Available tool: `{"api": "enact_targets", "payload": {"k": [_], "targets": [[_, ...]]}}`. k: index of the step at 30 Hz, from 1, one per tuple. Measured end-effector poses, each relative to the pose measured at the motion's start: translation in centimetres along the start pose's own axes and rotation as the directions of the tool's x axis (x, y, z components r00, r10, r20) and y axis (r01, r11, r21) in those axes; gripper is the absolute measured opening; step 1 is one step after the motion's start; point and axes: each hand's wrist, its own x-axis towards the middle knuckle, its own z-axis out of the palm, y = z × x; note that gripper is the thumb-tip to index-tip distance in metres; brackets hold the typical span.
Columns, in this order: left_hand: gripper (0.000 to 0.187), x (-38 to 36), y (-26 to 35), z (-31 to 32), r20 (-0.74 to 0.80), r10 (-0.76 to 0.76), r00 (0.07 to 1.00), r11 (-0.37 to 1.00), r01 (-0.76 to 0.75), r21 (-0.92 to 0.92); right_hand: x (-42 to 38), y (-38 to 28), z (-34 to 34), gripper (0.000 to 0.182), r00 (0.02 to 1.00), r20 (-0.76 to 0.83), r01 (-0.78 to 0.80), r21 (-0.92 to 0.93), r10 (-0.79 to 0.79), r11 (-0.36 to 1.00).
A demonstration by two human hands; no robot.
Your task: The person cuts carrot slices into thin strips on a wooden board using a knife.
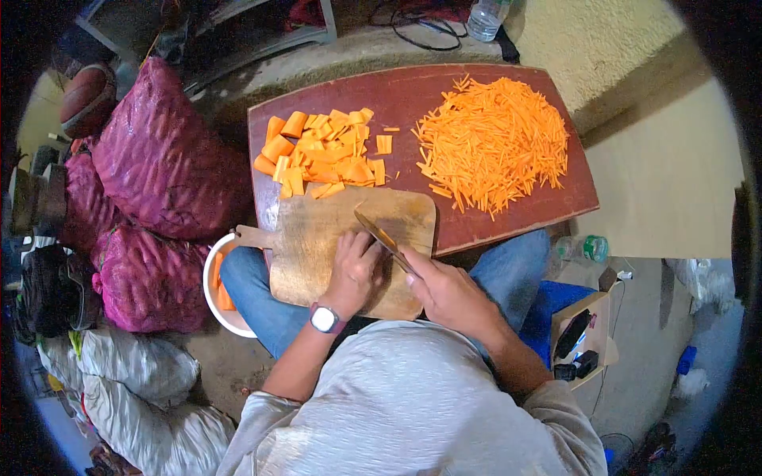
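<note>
My right hand (pixel 451 295) is wrapped round the handle of a knife (pixel 379 233), whose blade points up and left over a wooden cutting board (pixel 313 230). Beside the blade, my left hand (pixel 355 272) rests on the board with its fingers curled down. Whatever lies under those fingers is hidden. Just beyond the board sits a pile of cut carrot pieces (pixel 325 151), some thick chunks and some flat slices. To the right is a large heap of thin carrot strips (pixel 500 147).
A dark red table (pixel 397 87) carries the board and both carrot piles. At left stand purple mesh sacks (pixel 167 159) and a white tub (pixel 230 321) with carrots inside. An open box (pixel 595 329) and a plastic bottle (pixel 594 248) are at right.
</note>
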Motion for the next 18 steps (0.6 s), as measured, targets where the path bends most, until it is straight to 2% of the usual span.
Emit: {"api": "enact_targets", "payload": {"k": [2, 4, 8, 11, 14, 18], "targets": [[0.054, -0.4, 0.2, -0.2, 0.056, -0.041, 0.998, 0.998, 0.038, 0.043, -0.3, -0.1, -0.2, 0.050, 0.999, 0.029, -0.014, 0.007, 0.014, 1.000], [0.053, -0.5, 0.1, 0.0, 0.044, -0.054, 0.998, 0.998, 0.053, 0.020, -0.7, -0.3, 0.0, 0.050, 0.997, 0.058, -0.054, -0.058, 0.057, 0.997], [0.051, -0.4, 0.3, 0.0, 0.035, -0.053, 0.998, 0.998, 0.053, -0.014, 0.3, 0.1, 0.7, 0.049, 1.000, -0.006, -0.011, -0.013, 0.011, 1.000], [0.053, -0.9, -0.3, 0.4, 0.023, -0.033, 0.999, 0.999, 0.032, 0.021, -0.2, 0.3, 0.3, 0.049, 0.998, 0.052, -0.041, -0.018, 0.042, 0.999], [0.055, -0.9, -0.1, 0.3, 0.032, -0.075, 0.997, 0.997, 0.075, -0.005, -0.5, 0.4, 0.8, 0.048, 0.999, 0.027, -0.026, -0.004, 0.026, 1.000], [0.057, -0.9, -0.3, 0.0, 0.046, -0.058, 0.997, 0.998, 0.059, -0.017, -0.1, 0.2, 0.6, 0.048, 0.999, 0.015, -0.033, 0.019, 0.032, 0.999]]}}
